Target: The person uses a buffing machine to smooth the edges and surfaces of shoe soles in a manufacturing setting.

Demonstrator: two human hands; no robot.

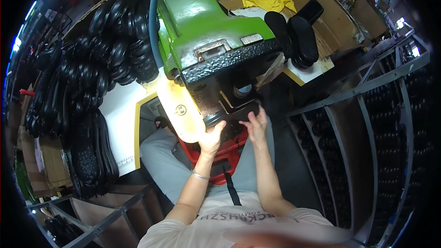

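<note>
A green machine (202, 14) with a black textured head (229, 62) hangs over my lap. Both hands hold a black shoe sole (234, 118) up under the head. My left hand (212, 137) grips its near left end, next to a glowing lamp (181, 110). My right hand (255, 124) presses on its right side with fingers spread. Most of the sole is hidden by my hands and the machine. A red part (225, 154) sits below the hands.
Many black soles (92, 73) are heaped on the left over a white table (121, 115). More soles (296, 36) and a yellow cloth (268, 0) lie at the back right. Grey metal racks (367, 110) filled with soles stand on the right.
</note>
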